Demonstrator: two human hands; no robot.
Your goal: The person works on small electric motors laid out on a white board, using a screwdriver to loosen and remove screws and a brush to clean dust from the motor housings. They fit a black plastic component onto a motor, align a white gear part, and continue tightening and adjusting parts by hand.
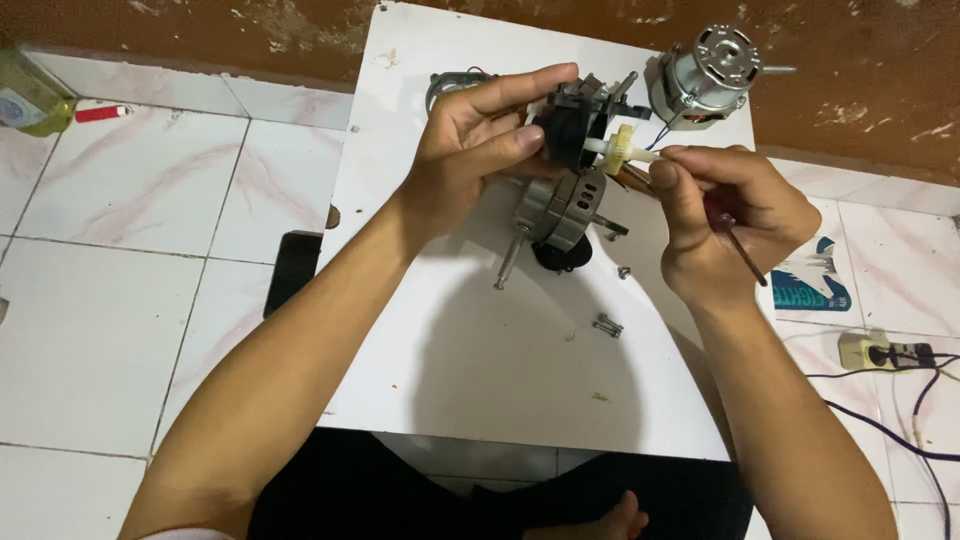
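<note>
My left hand (478, 140) grips a black plastic gearbox (568, 125) above a white board (470, 340). A white shaft with a pale yellow gear (622, 149) sticks out of the gearbox to the right. My right hand (728, 225) pinches the end of that shaft with thumb and forefinger, and a screwdriver (742, 252) with a dark red handle is tucked in its palm, blade pointing down-right. Below the hands a grey metal motor body (562, 210) with a shaft lies on the board.
A second silver motor (708, 72) lies at the board's far right corner. Loose screws (607, 325) rest on the board. A black phone-like object (293, 268) lies on the tiled floor at left. A power strip (880, 352) with cables sits at right.
</note>
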